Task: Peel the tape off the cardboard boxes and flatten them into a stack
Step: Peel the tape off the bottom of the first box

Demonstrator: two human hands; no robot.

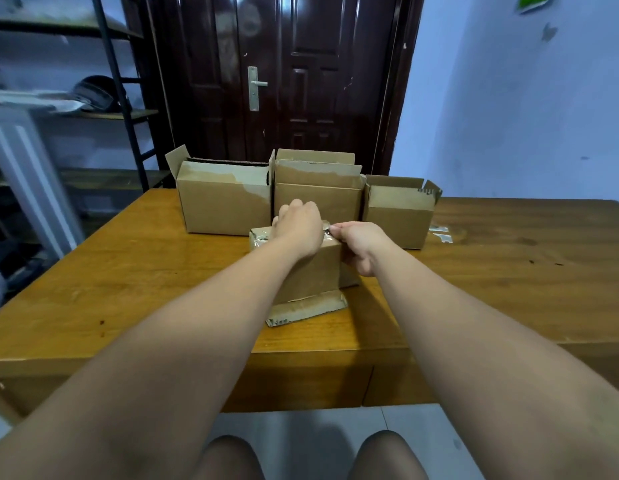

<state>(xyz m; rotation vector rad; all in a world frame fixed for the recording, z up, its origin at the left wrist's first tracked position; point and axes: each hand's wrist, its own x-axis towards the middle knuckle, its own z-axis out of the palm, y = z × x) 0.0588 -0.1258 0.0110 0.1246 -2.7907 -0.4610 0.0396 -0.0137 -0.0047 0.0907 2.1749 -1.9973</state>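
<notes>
The right grip [360, 245] is clamped, thumb against forefinger, on a loose end of the clear tape [263, 238] at the top right edge of the small box [320, 271]. The left grip [297, 226] lies over the top of that box, its fingers curled over the far edge and holding it down.

The small box stands at the centre of the frame on the wooden desk [128, 289], with one bottom flap [308, 308] splayed out toward the viewer. It looks light and thin-walled: stiff along the folds, but likely to dent or slide if pulled at without bracing. The tape is glossy and wrinkled, and probably tears into slivers or lifts the paper skin if yanked. The best hold is on the freed end, pulled low along the seam while the other hand pins the lid close to the peel line.

Behind it, three larger boxes stand in a row with their top flaps up:
- The left box [225, 206] shows a dark opening, and I cannot tell what is in it.
- The middle box [318, 199] hides its inside from this angle.
- The right box [398, 216] hides its inside as well.

Scraps of tape [439, 233] lie on the desk just right of the row. None of the boxes is flattened yet.
</notes>
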